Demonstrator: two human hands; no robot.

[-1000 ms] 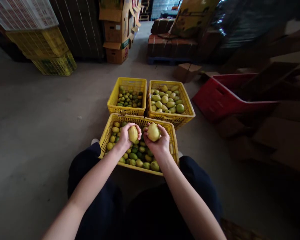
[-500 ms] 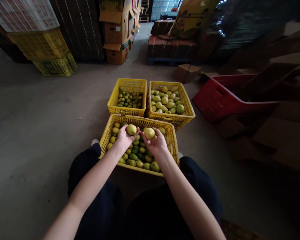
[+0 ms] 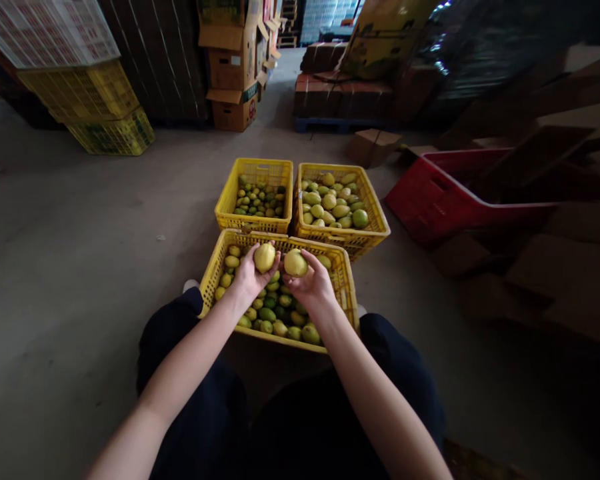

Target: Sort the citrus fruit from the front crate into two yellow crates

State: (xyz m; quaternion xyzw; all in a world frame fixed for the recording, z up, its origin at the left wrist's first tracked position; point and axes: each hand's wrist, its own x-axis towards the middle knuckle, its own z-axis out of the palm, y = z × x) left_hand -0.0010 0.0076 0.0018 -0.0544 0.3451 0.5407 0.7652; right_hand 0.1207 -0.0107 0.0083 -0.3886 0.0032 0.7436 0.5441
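Note:
My left hand (image 3: 250, 277) is closed around a yellow-green lemon (image 3: 265, 257). Beside it, my right hand (image 3: 311, 283) grips a second, pale yellow lemon (image 3: 295, 263), thumb along its side. Both fruits are held up close together but apart, above the near yellow crate (image 3: 347, 280). Inside that crate lie many green and yellow lemons (image 3: 280, 327), partly hidden by my hands and forearms.
Beyond stand two more yellow crates: the left one (image 3: 225, 200) holds small green fruit, the right one (image 3: 380, 217) larger yellow-green fruit. A red bin (image 3: 415, 200) with cardboard is at right. Stacked crates (image 3: 110, 133) and cartons (image 3: 230, 73) stand farther back.
Both lemons have been turned in my fingers, so different sides face me. The hands have shifted only slightly; the crates have stayed put.

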